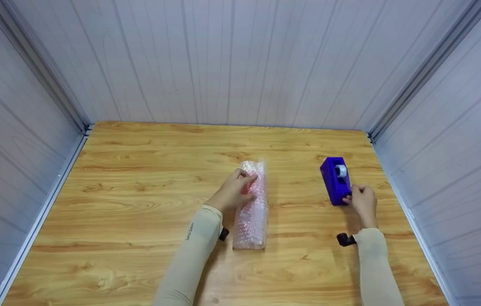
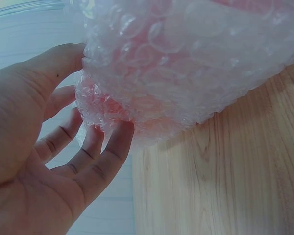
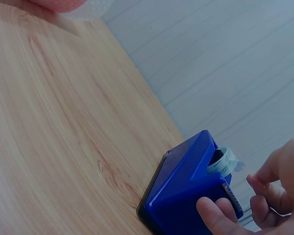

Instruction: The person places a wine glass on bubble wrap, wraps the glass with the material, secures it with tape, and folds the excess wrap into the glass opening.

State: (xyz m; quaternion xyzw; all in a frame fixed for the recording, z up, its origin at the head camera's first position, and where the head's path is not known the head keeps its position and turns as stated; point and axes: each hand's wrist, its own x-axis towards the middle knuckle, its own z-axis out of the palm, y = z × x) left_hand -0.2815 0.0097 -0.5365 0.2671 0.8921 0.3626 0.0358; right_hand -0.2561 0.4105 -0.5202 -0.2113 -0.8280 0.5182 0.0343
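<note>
"Pink bubble-wrapped bundle (image 1: 251, 225), nearest, on the table (image 1: 138, 233): why held so?"
"Left hand (image 1: 233, 192) grips it, apparently to steady it."
"Farther?"
"Right hand (image 1: 363, 202) touches the blue tape dispenser (image 1: 332, 183), perhaps bracing it; whether it pinches anything cannot be told."
"Counts?"
"Two hands, one bundle, one dispenser, one tape roll (image 1: 341, 171)"

Left sleeve (image 1: 191, 261): small dark lettering (image 1: 190, 231) near cuff, running lengthwise; seems to read "Let's Slim". Tape roll (image 3: 224, 164) in blue dispenser (image 3: 186, 191): faint greenish print, illegible.
</note>
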